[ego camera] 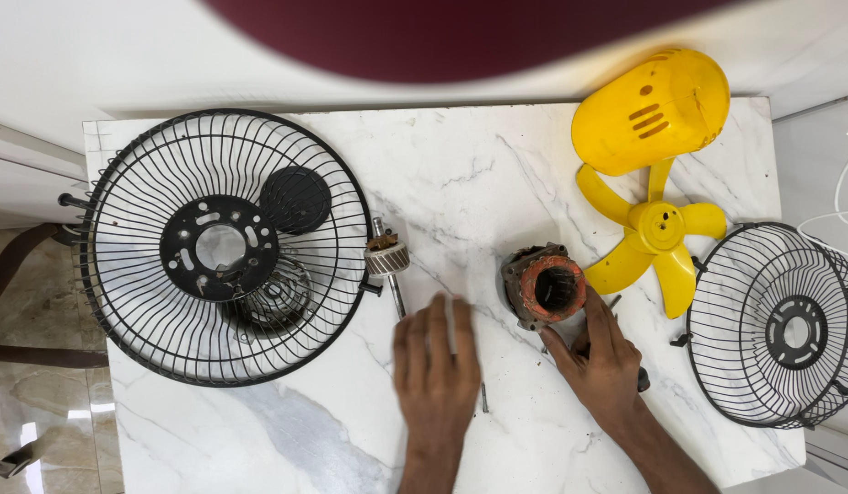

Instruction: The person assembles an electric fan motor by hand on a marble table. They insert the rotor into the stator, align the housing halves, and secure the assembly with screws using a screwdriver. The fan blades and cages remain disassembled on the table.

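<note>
My left hand [435, 366] lies flat, palm down, on the white marble tabletop [497, 174], fingers pointing away from me, slightly blurred. It holds nothing that I can see. A thin metal pin [483, 398] lies by its right edge. My right hand [602, 361] is curled over a dark-handled screwdriver [642, 380], and its thumb touches the rusty orange-and-grey motor stator [545, 288]. A rotor on a steel shaft [387, 256] lies just beyond my left hand, beside the big black fan grille [150, 274].
A round black cap [296, 198] rests on the big grille. A yellow motor cover [653, 110] and a yellow fan blade [657, 233] lie at the back right. A second black grille [781, 325] overhangs the right edge. A white cable [840, 197] runs past it.
</note>
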